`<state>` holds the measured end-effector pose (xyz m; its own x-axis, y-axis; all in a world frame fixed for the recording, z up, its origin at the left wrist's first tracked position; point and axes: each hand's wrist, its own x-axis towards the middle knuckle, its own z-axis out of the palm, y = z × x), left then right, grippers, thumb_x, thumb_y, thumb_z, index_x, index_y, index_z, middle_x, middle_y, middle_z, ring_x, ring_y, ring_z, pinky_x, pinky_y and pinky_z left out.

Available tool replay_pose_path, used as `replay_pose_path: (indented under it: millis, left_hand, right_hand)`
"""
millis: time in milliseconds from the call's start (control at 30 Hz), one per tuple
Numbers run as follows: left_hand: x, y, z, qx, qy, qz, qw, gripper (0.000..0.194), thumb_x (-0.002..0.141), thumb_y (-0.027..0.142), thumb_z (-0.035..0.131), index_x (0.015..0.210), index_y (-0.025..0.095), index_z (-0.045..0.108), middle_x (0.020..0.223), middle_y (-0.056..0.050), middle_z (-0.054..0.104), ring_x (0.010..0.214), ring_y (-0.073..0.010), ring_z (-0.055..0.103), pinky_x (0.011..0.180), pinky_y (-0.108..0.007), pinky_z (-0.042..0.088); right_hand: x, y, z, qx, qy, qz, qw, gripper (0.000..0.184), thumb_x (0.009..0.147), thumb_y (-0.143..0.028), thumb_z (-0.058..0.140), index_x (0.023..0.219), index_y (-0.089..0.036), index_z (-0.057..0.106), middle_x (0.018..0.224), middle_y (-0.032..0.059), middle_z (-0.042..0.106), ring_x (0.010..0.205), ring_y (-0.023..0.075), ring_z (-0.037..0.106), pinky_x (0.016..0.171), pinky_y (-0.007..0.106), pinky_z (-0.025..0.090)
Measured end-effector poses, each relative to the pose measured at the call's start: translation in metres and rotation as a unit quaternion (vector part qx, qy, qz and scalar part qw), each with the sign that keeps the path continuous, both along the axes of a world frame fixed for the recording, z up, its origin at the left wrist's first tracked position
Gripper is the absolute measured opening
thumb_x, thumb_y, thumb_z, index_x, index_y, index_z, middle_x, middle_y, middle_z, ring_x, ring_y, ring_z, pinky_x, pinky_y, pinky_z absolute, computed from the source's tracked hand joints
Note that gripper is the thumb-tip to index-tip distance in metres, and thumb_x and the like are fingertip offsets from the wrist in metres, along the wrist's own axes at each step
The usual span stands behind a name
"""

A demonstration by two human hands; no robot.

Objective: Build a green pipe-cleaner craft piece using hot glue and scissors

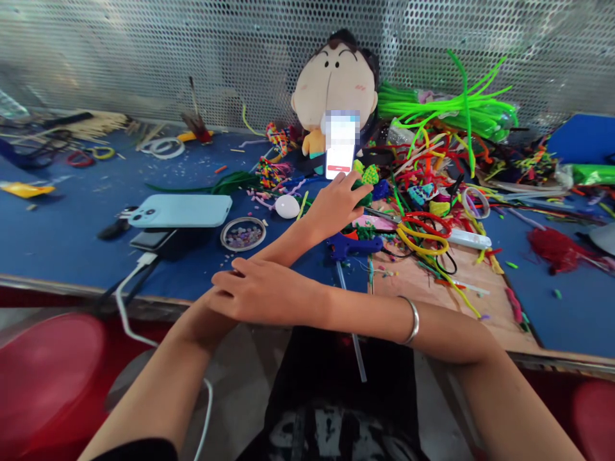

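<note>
My left hand [339, 202] reaches forward over the blue table, its fingers stretched out and a little apart. Its fingertips are at the lower edge of a lit phone [340, 157], which stands upright against a plush doll [336, 83]. I cannot tell whether they touch the screen. Across my left forearm lies my right hand [269, 291], with its fingers apart and bent over the arm, holding no object. Just right of my left hand are yellow-and-red-handled scissors [423, 234]. A blue glue gun [353, 246], with a clear glue stick pointing toward me, lies between the arms.
Green pipe cleaners [446, 112] and tangled coloured ones pile up at the right. Leftward are a light-blue phone [185, 211], a charging cable [122, 307], a round dish of beads [243, 234] and a white egg-shaped object [287, 206]. A red stool [52, 378] stands at the lower left.
</note>
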<state>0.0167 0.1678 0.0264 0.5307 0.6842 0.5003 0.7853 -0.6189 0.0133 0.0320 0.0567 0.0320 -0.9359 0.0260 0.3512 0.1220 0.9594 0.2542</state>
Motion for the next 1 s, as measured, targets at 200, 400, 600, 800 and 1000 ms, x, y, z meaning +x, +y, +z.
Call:
replay_pose_path:
  millis: [200, 400, 600, 800, 1000]
  left_hand:
    - [-0.0023, 0.0014, -0.0025, 0.003, -0.009, -0.004, 1.0, 0.041, 0.087, 0.02, 0.056, 0.128, 0.019, 0.057, 0.128, -0.013, 0.055, 0.115, -0.0254, 0.055, 0.098, -0.038, 0.049]
    - [-0.0003, -0.0014, -0.0032, -0.005, -0.004, -0.016, 1.0, 0.041, 0.087, 0.02, 0.055, 0.129, 0.019, 0.057, 0.128, -0.014, 0.055, 0.116, -0.0258, 0.055, 0.099, -0.039, 0.049]
    - [0.0015, -0.0037, -0.0031, -0.022, 0.002, -0.018, 1.0, 0.042, 0.088, 0.02, 0.056, 0.13, 0.018, 0.056, 0.13, -0.015, 0.054, 0.118, -0.0276, 0.054, 0.099, -0.04, 0.049]
    - [0.0016, -0.0046, -0.0034, -0.019, 0.002, -0.021, 1.0, 0.042, 0.088, 0.021, 0.056, 0.13, 0.018, 0.056, 0.13, -0.015, 0.054, 0.118, -0.0279, 0.054, 0.099, -0.04, 0.049]
    - [0.0005, -0.0038, -0.0037, -0.015, -0.003, -0.019, 1.0, 0.042, 0.087, 0.02, 0.058, 0.128, 0.019, 0.057, 0.131, -0.013, 0.054, 0.118, -0.0262, 0.054, 0.1, -0.04, 0.049]
  right_hand:
    - [0.0003, 0.0022, 0.003, 0.011, -0.036, 0.015, 0.999, 0.042, 0.099, -0.012, 0.026, 0.11, -0.025, 0.065, 0.112, -0.0017, 0.068, 0.102, 0.0126, 0.059, 0.086, 0.024, 0.048]
    - [-0.0009, 0.001, 0.0048, 0.024, -0.072, 0.044, 0.996, 0.045, 0.099, -0.007, 0.025, 0.104, -0.024, 0.066, 0.113, -0.0023, 0.069, 0.106, 0.0119, 0.061, 0.088, 0.025, 0.049]
    - [-0.0011, 0.0004, 0.0041, 0.029, -0.076, 0.05, 0.995, 0.045, 0.1, -0.008, 0.024, 0.108, -0.025, 0.065, 0.117, -0.0019, 0.068, 0.108, 0.0102, 0.06, 0.09, 0.024, 0.048]
    - [0.0003, 0.003, 0.0041, 0.028, -0.089, 0.06, 0.994, 0.046, 0.099, -0.008, 0.023, 0.109, -0.024, 0.065, 0.113, -0.0028, 0.07, 0.106, 0.0105, 0.062, 0.091, 0.025, 0.048]
    - [0.0033, 0.0094, 0.006, 0.016, -0.085, 0.058, 0.995, 0.042, 0.098, -0.008, 0.025, 0.103, -0.022, 0.065, 0.107, -0.0009, 0.072, 0.101, 0.0105, 0.064, 0.091, 0.027, 0.048]
